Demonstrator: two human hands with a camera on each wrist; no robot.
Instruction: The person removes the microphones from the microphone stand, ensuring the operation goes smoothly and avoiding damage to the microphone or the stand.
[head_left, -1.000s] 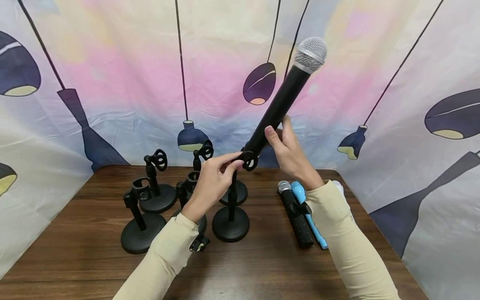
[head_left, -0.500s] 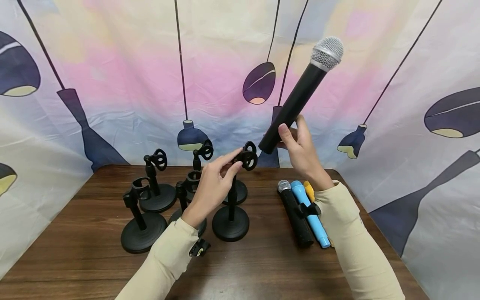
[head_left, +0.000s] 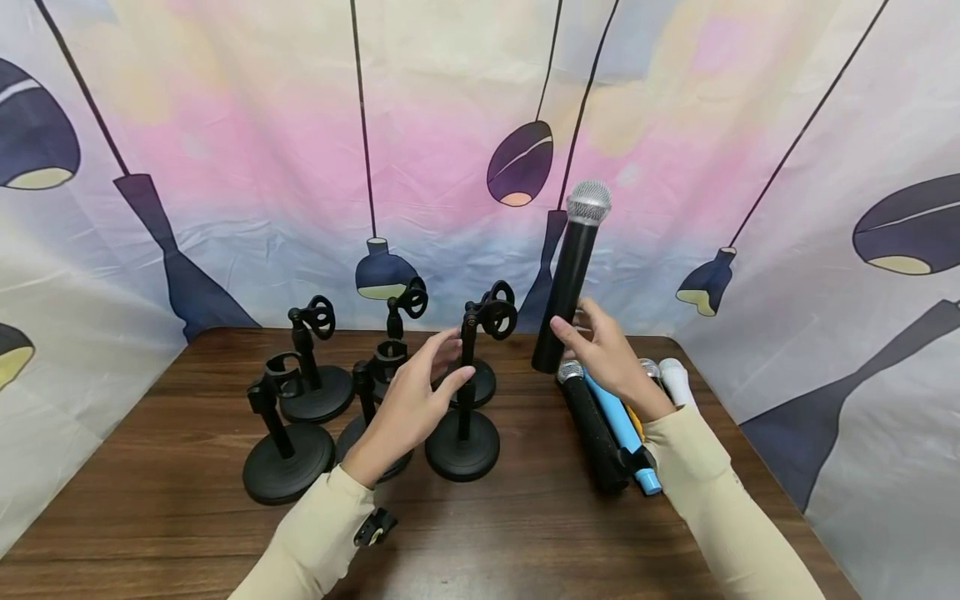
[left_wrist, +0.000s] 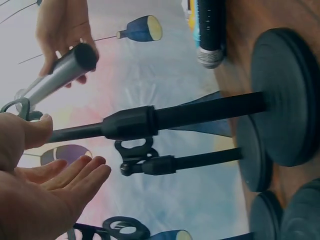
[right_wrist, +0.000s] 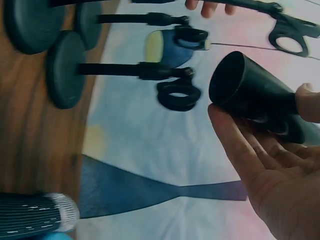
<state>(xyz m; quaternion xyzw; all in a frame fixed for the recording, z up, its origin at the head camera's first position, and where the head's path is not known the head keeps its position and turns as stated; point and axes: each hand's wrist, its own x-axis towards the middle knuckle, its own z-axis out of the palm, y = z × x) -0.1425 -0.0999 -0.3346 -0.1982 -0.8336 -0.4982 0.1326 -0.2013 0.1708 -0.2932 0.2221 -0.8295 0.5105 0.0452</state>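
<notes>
My right hand (head_left: pixel 611 354) grips a black microphone (head_left: pixel 572 283) with a silver mesh head, near its lower end. The microphone is raised over the table, head up and leaning slightly right. Its plain tail end (right_wrist: pixel 227 82) faces the right wrist camera, apart from any clip. Close by on its left stands a black desk microphone stand (head_left: pixel 462 450) with a ring clip (head_left: pixel 498 317) on top. My left hand (head_left: pixel 408 400) is beside that stand's pole (left_wrist: pixel 200 111), thumb and fingers spread and holding nothing.
Several more black stands (head_left: pixel 279 467) with round bases occupy the left and middle of the wooden table (head_left: pixel 150 500). On the right lie a black microphone (head_left: pixel 596 442), a blue one (head_left: pixel 618 417) and a white one (head_left: pixel 677 383). A printed cloth (head_left: pixel 270 150) hangs behind.
The microphone has come away from the stand's clip, first up and right, then down toward the table, more upright. My left hand has let go of the clip and drawn down and left.
</notes>
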